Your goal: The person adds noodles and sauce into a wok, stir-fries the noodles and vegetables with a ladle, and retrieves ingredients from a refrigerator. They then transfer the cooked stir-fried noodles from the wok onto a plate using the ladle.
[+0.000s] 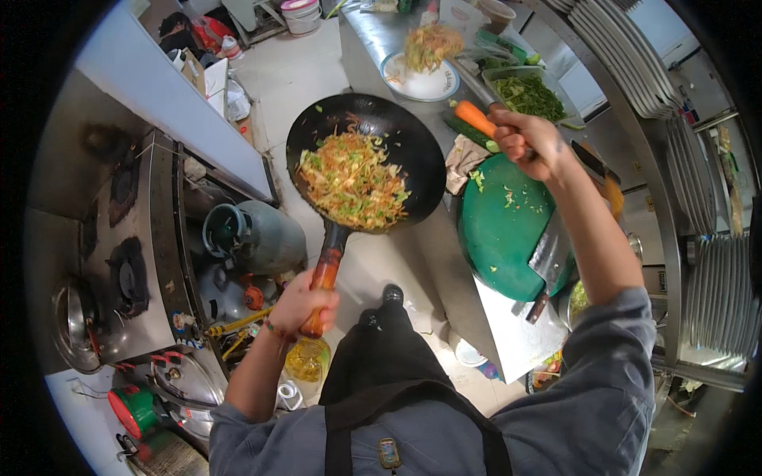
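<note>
My left hand [306, 306] grips the wooden handle of a black wok [411, 143], held out over the floor. Fried shreds of food, orange-brown and pale green, fill the near part of the wok [354, 181]. My right hand [527, 140] is closed on the dark end of a long metal-handled ladle or turner [476, 83]. A heap of the same food [433, 47] is on its far end, blurred, above a white plate with a blue rim [419, 83]; the utensil's head is hidden by the food. Under my right hand's fingers lies a carrot [474, 118], beside a cucumber [467, 132].
A round green cutting board [506, 220] carries a cleaver [550, 250] and scraps. Behind it stands a tub of chopped greens [530, 95]. Plates [625, 59] are stacked on the right-hand rack. At left are a stove [134, 238] and a gas cylinder [268, 238].
</note>
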Tool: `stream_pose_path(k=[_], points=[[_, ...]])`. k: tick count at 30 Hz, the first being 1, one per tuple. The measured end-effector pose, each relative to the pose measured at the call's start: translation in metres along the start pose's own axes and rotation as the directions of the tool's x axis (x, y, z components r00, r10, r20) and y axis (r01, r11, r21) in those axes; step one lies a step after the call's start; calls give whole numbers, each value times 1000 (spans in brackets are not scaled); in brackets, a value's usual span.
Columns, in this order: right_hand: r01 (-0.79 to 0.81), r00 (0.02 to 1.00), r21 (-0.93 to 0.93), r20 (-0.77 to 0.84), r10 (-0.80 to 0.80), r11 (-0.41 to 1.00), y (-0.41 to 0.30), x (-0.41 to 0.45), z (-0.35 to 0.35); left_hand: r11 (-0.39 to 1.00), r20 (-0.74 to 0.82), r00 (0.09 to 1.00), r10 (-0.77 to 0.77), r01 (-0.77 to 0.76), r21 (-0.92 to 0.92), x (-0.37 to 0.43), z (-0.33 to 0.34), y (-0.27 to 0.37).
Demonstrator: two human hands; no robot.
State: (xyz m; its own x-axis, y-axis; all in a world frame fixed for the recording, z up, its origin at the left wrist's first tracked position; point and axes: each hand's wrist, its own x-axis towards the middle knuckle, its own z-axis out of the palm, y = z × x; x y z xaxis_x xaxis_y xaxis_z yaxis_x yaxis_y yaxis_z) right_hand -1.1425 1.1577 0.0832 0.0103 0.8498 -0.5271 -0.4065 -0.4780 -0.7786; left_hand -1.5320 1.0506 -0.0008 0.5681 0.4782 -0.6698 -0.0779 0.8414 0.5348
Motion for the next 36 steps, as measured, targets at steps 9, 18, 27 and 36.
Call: stream_pose_path(k=[9,18,27,36], points=[[-33,839,-993,34,-543,-113,65,94,-54,994,-56,998,-25,19,-104,-8,-13,-16],[-398,814,-829,-122,-568,-392,54,53,-46,990,17,997,-79,80,-113,5,-48,-4],[237,911,-896,71,-407,374,190,-89,53,991,97,993,-68,79,-110,10,-69,10],[160,958,-965,203,-202,-208,189,-126,-8,986,70,986,-150,154,-65,-13,-90,18]])
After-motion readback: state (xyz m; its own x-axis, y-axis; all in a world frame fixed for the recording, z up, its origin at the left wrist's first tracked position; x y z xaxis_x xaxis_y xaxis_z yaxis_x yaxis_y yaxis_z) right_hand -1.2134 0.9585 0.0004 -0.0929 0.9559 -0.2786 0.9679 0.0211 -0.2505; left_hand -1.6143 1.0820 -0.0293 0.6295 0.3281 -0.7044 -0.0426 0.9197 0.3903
